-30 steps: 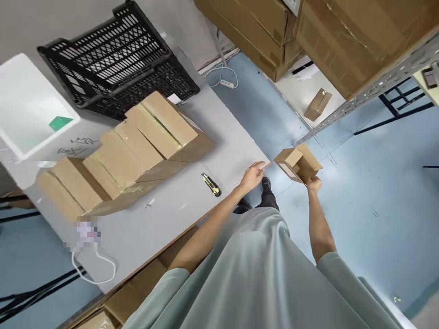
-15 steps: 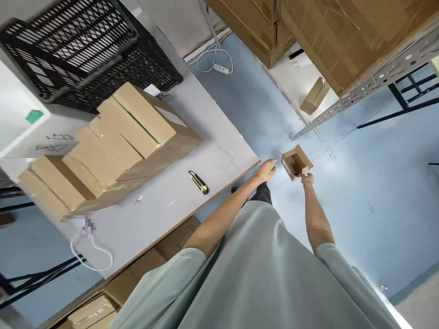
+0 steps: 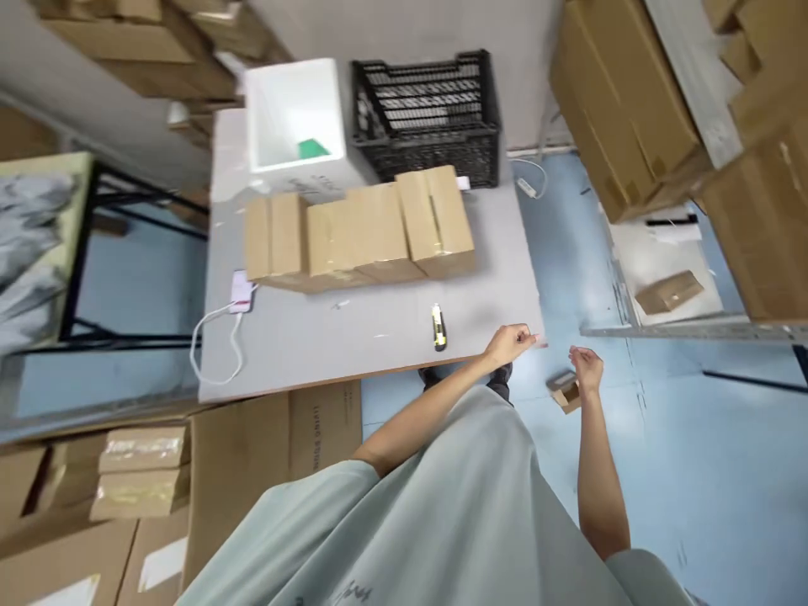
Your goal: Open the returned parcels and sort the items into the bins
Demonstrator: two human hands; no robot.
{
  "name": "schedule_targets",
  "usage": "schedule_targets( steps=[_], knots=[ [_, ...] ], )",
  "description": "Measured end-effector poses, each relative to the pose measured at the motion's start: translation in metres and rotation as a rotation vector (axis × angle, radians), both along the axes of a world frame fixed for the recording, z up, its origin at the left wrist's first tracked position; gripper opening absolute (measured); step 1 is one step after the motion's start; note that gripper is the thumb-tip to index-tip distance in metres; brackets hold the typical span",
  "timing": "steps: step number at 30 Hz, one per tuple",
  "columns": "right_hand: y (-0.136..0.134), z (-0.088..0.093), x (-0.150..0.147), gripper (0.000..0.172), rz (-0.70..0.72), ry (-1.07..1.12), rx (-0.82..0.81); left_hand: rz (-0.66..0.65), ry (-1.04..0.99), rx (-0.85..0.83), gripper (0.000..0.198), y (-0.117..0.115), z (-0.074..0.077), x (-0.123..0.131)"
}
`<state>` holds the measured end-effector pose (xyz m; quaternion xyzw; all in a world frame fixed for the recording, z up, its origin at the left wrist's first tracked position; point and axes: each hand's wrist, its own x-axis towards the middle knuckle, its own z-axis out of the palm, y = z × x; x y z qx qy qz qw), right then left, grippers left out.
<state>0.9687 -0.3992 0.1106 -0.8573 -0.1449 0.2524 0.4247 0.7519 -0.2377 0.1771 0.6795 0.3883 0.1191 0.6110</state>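
My left hand point(image 3: 510, 343) is over the front right corner of the grey table, its fingers loosely bent and holding nothing I can make out. To the right, above the blue floor, my right hand point(image 3: 587, 370) is open with its fingers half curled. A small open cardboard box point(image 3: 564, 392) is below and just left of the right hand, apart from the fingers; whether it rests on the floor I cannot tell. A black and yellow utility knife point(image 3: 438, 327) lies on the table, left of my left hand.
Several cardboard boxes point(image 3: 379, 227) stand in a row on the table point(image 3: 303, 345). Behind them are a white foam box point(image 3: 294, 118) and a black plastic crate point(image 3: 426, 118). A phone point(image 3: 241, 291) with a white cable lies left. Shelving point(image 3: 688, 332) holding cartons stands right.
The small box has left my right hand and is lower. My left hand has bent its fingers and is over the table corner. The view has turned left toward the table.
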Motion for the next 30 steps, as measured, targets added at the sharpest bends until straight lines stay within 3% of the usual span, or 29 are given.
schedule_targets(
  steps=[3, 6, 11, 15, 19, 22, 26, 30],
  knots=[
    [0.052, 0.014, -0.048, 0.059, 0.114, 0.036, -0.002, 0.167, -0.052, 0.009, 0.059, 0.027, 0.012, -0.076],
    [0.101, 0.031, -0.112, 0.066, 0.240, 0.037, 0.020, 0.368, -0.098, -0.030, 0.051, 0.051, 0.017, -0.166],
    [0.173, 0.062, -0.234, 0.074, 0.446, 0.047, 0.026, 0.743, -0.139, -0.071, 0.025, 0.081, 0.015, -0.319],
    [0.218, 0.088, -0.322, 0.067, 0.642, -0.032, -0.012, 0.983, -0.125, -0.093, 0.019, 0.106, 0.010, -0.417],
    [0.268, 0.108, -0.391, 0.051, 0.856, -0.030, 0.061, 1.094, -0.094, -0.018, 0.024, 0.147, 0.006, -0.476],
    [0.320, 0.109, -0.435, 0.039, 1.016, -0.040, 0.136, 1.138, 0.005, 0.081, 0.025, 0.181, 0.002, -0.503],
    [0.393, 0.089, -0.491, 0.028, 1.111, 0.007, 0.171, 1.160, 0.120, 0.156, 0.039, 0.217, -0.005, -0.536],
    [0.441, 0.063, -0.541, 0.034, 1.111, 0.028, 0.159, 1.150, 0.165, 0.139, 0.062, 0.255, -0.014, -0.564]
  ],
)
